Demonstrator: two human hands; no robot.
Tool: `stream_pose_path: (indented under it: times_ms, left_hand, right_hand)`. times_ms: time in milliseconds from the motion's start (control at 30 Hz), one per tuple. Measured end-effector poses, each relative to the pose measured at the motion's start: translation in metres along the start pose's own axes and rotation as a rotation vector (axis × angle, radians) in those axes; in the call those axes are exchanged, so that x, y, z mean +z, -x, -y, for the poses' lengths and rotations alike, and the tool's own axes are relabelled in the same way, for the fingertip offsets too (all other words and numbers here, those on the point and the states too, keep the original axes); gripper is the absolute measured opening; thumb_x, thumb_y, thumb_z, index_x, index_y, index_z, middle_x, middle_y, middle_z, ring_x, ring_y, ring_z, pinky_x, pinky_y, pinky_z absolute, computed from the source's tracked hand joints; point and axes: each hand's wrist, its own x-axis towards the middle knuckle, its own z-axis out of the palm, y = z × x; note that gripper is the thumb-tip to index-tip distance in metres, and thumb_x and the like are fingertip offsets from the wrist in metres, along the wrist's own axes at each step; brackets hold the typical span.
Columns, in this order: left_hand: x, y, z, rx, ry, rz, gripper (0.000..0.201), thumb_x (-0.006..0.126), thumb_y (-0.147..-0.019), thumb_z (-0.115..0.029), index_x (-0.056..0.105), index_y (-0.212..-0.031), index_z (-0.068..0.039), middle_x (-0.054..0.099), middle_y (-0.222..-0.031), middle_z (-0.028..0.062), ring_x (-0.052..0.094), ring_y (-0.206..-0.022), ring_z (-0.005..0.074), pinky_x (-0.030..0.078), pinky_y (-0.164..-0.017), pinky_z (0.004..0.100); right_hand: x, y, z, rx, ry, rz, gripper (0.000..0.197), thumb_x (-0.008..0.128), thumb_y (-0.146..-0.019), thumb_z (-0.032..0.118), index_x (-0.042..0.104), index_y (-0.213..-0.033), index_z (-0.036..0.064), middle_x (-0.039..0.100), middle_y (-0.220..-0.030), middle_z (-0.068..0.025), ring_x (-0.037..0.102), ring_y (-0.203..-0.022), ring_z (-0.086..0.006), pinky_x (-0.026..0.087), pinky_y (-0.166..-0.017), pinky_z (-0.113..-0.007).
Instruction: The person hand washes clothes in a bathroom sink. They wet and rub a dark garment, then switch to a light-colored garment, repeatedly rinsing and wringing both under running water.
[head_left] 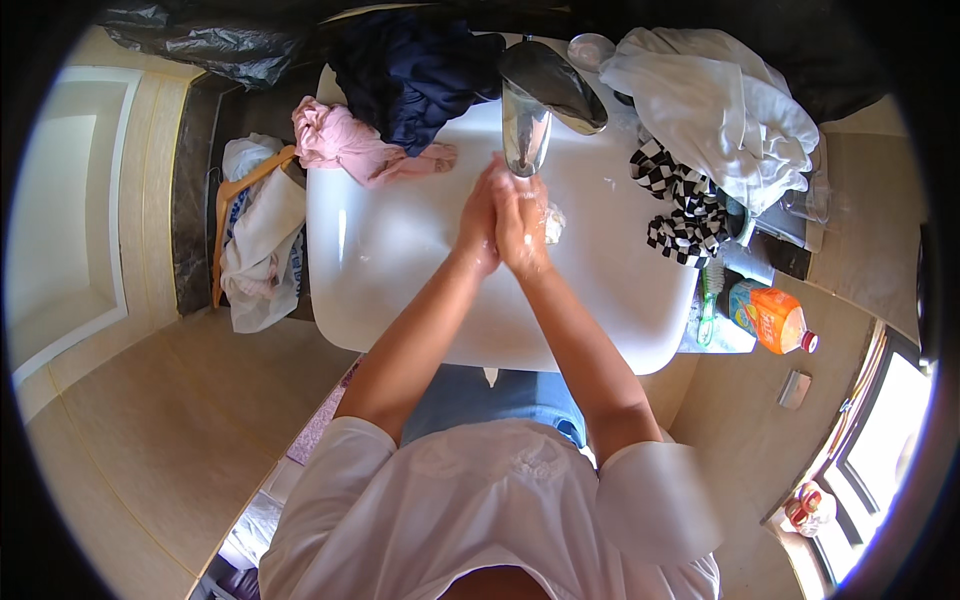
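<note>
Both hands are meeting over the middle of the white basin (400, 290), right under the chrome tap (535, 95), so that whatever runs from the spout lands on them and drains into the bowl rather than on the floor. The left hand (478, 222) and the right hand (522, 225) are pressing palm to palm, fingers pointing toward the far side, neither one gripping any object; they are only clasping each other. A small whitish lump (553, 222), perhaps soap or foam, is sitting just beside the right hand on the basin floor; what it is I cannot tell.

Both forearms are reaching up from the near edge and converging in a narrow V, elbows spread wide and wrists close together, with the person in a white shirt leaning over the near rim.

Laundry is crowding the far rim, keeping the bowl itself free: a pink garment (345, 145) and a dark navy garment (415, 70) are lying at the far left corner, a white cloth (720, 100) is heaped at the far right, and a black-and-white checked cloth (680, 205) is trailing over the right edge. An orange bottle (768, 317) and a green brush (710, 295) are lying on the worktop (725, 340) to the right, near at hand. More pale clothes with an orange hanger (240, 200) are piling up on the left, beside the basin.
</note>
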Motion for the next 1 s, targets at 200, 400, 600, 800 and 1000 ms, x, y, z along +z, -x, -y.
stream_pose_path:
  times_ms: [200, 400, 600, 800, 1000]
  left_hand:
    - [0.004, 0.004, -0.015, -0.236, 0.464, -0.048, 0.044, 0.055, -0.093, -0.025, 0.047, -0.128, 0.001, 0.059, -0.112, 0.0083, 0.056, -0.104, 0.0169, 0.046, -0.090, 0.0325]
    - [0.002, 0.013, -0.011, -0.073, 0.552, -0.072, 0.040, 0.055, -0.093, -0.028, 0.048, -0.125, -0.003, 0.056, -0.114, 0.0086, 0.055, -0.103, 0.0183, 0.045, -0.090, 0.0337]
    - [0.004, 0.003, -0.008, -0.052, 0.608, -0.170, 0.042, 0.052, -0.095, -0.030, 0.043, -0.127, -0.003, 0.053, -0.114, 0.0076, 0.052, -0.104, 0.0181, 0.044, -0.090, 0.0341]
    - [0.014, 0.002, -0.017, -0.265, 0.568, -0.107, 0.044, 0.050, -0.093, -0.031, 0.048, -0.131, -0.008, 0.052, -0.126, 0.0048, 0.049, -0.113, 0.0137, 0.039, -0.095, 0.0282]
    - [0.012, 0.006, -0.019, -0.093, 0.268, -0.010, 0.035, 0.047, -0.096, -0.028, 0.051, -0.122, -0.005, 0.053, -0.122, 0.0051, 0.049, -0.114, 0.0129, 0.039, -0.095, 0.0245]
  right_hand:
    - [-0.014, -0.012, -0.025, -0.013, -0.334, -0.017, 0.044, 0.047, -0.086, 0.029, 0.050, -0.120, 0.0016, 0.052, -0.118, -0.0218, 0.048, -0.109, -0.0376, 0.036, -0.096, -0.044]
    - [-0.041, -0.033, -0.046, 0.308, -0.276, 0.155, 0.051, 0.068, -0.073, 0.022, 0.054, -0.117, -0.0009, 0.062, -0.099, -0.0159, 0.060, -0.086, -0.0217, 0.049, -0.077, -0.032]
    - [-0.009, -0.009, -0.032, 0.191, -0.385, -0.207, 0.037, 0.064, -0.079, 0.016, 0.051, -0.108, -0.0023, 0.060, -0.101, -0.0133, 0.058, -0.087, -0.0184, 0.047, -0.075, -0.029]
    - [0.019, -0.016, -0.049, 0.083, -0.353, -0.117, 0.039, 0.060, -0.079, 0.013, 0.050, -0.116, 0.0036, 0.057, -0.108, -0.0211, 0.055, -0.104, -0.0353, 0.043, -0.087, -0.039]
    - [0.002, -0.020, -0.018, 0.032, -0.033, -0.078, 0.037, 0.048, -0.092, 0.029, 0.054, -0.117, 0.0025, 0.057, -0.116, -0.0196, 0.054, -0.109, -0.0357, 0.041, -0.093, -0.039]
